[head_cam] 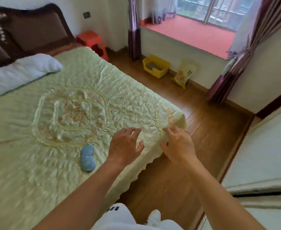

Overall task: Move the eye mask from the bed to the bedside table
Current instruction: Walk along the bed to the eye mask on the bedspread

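Note:
A light blue eye mask lies on the pale green quilted bedspread, near the bed's foot edge. My left hand hovers just right of the mask with fingers spread, holding nothing and not touching it. My right hand is open over the bed's corner, fingers apart, empty. A red plastic stool stands beside the head of the bed, next to the dark headboard.
A white pillow lies at the bed's head. On the wooden floor by the wall sit a yellow bin and a yellow bag. A red window ledge and purple curtains are beyond. White furniture stands at right.

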`<state>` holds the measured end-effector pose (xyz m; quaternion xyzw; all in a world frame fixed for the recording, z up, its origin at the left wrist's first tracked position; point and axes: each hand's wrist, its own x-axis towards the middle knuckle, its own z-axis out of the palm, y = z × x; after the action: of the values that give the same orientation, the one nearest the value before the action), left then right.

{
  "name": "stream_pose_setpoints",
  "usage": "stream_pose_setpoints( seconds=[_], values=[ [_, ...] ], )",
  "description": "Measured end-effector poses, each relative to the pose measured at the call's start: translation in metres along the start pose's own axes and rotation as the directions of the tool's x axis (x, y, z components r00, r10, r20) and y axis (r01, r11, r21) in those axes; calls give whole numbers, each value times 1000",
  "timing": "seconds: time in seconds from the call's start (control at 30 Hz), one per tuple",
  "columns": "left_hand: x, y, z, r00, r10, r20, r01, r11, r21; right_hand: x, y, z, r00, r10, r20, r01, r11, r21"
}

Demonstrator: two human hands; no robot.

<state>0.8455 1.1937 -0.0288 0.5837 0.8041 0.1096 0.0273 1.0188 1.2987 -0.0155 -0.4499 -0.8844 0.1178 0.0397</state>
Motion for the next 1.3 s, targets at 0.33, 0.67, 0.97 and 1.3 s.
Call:
stream_pose_setpoints(
  seconds=[0.33, 0.67, 0.97, 1.3],
  values=[
    [-54, -101, -19, 876, -474, -90, 476, 879, 2, 81, -120, 40, 857, -492, 152, 496, 868, 16],
    [-100, -214, -36, 773, -616, -152, 620, 784, -28, 112, -241, 77, 710, -679, 184, 694, 719, -26],
    [-126, -311, 18, 762, -646, -53, 644, 763, -52, 141, -284, 161, 634, -737, 235, 760, 650, -9],
    [-133, -361, 237, 733, -623, 274, 655, 755, -35, 172, -248, 374, 494, -759, 425, 827, 561, 42]
  ],
)
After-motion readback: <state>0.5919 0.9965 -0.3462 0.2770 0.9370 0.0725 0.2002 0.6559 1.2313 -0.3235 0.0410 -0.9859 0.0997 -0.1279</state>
